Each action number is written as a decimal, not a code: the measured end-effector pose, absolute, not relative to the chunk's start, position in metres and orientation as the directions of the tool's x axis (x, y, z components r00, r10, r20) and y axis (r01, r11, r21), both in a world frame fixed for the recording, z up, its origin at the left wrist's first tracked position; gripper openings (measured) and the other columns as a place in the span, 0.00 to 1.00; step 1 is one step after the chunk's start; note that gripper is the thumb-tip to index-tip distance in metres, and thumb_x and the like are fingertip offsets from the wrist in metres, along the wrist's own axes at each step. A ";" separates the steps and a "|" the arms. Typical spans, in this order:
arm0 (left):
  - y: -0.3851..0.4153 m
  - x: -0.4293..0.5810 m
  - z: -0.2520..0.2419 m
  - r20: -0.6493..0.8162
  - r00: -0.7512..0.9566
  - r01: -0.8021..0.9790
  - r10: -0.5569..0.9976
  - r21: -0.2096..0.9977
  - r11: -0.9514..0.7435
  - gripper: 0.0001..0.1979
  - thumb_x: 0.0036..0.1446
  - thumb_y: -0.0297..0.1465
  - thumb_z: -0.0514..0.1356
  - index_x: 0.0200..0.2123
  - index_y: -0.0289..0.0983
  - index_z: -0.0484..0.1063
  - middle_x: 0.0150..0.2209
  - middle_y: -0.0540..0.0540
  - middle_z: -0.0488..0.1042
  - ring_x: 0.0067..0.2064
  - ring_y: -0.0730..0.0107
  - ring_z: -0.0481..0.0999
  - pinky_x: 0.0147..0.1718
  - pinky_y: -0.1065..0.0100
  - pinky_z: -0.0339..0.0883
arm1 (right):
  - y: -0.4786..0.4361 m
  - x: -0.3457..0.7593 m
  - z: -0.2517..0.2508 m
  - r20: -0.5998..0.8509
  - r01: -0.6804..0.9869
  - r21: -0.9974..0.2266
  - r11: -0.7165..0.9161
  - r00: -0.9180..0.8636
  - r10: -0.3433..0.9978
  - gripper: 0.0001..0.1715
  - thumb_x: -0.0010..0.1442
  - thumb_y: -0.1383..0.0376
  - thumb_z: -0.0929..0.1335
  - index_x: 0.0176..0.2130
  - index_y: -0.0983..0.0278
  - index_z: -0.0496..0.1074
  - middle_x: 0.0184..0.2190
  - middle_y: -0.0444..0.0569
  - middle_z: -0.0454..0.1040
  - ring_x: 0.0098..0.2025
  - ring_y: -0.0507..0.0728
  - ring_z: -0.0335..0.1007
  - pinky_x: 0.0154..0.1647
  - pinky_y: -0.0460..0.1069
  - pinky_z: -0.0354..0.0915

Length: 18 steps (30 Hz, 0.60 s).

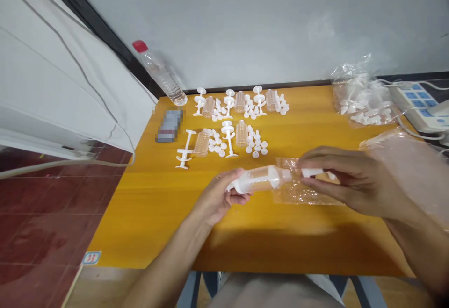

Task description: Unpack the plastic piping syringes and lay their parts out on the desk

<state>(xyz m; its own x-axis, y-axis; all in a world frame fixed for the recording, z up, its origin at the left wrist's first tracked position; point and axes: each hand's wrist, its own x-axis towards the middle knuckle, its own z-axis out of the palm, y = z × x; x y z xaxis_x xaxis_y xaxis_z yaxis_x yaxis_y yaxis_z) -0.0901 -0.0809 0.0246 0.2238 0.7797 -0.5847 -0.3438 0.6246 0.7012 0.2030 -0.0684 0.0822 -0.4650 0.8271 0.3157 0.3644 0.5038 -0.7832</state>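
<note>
My left hand [220, 198] is closed round the flanged end of a clear plastic syringe [259, 179], which has white parts inside its barrel and lies nearly level, narrow tip to the right. Just off that tip, my right hand [351, 177] pinches a small white plastic nozzle [312, 172] between thumb and fingers. A small gap separates the two. Beneath them a clear plastic bag [291, 193] lies flat on the wooden table [157, 219]. Further back are sets of white plungers [228, 139], clear barrels [241, 133] and small white nozzles [257, 144].
At the back left stand a red-capped water bottle [161, 74] and a phone [169, 125]. A bag of white parts [365, 97] sits at the back right, beside a power strip [421, 104]. Another plastic bag [403, 168] lies behind my right wrist.
</note>
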 end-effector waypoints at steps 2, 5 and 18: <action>-0.078 -0.097 0.024 -0.580 0.167 -0.393 0.798 0.703 0.593 0.26 0.42 0.47 0.78 0.34 0.32 0.79 0.25 0.44 0.79 0.21 0.74 0.77 0.19 0.79 0.72 | -0.048 0.216 0.085 0.408 0.453 -0.722 0.522 -0.331 0.851 0.11 0.61 0.62 0.76 0.45 0.55 0.82 0.42 0.49 0.82 0.40 0.55 0.78 0.41 0.50 0.73; -0.079 -0.100 0.025 -0.494 0.107 -0.451 0.863 0.749 0.485 0.26 0.39 0.43 0.80 0.38 0.35 0.80 0.31 0.46 0.82 0.24 0.73 0.79 0.22 0.77 0.76 | 0.013 0.242 0.079 0.345 0.680 -0.682 0.269 -0.024 0.938 0.22 0.56 0.59 0.78 0.49 0.65 0.82 0.40 0.53 0.83 0.36 0.52 0.77 0.40 0.48 0.70; -0.081 -0.058 0.006 -0.369 0.277 -0.327 0.887 0.832 0.448 0.24 0.46 0.41 0.78 0.44 0.38 0.82 0.33 0.49 0.77 0.30 0.75 0.77 0.31 0.73 0.77 | 0.229 0.256 0.026 -0.050 0.805 -0.518 -0.289 0.308 0.950 0.23 0.46 0.63 0.72 0.33 0.85 0.78 0.41 0.63 0.80 0.42 0.51 0.73 0.36 0.48 0.59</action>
<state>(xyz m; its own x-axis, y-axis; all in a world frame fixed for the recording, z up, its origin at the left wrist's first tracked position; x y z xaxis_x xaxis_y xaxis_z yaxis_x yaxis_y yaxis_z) -0.0583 -0.0809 0.0058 0.2767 0.8874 -0.3687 -0.3270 0.4477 0.8322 0.2565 0.2295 0.0257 0.3083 0.9500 -0.0500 0.8053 -0.2886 -0.5178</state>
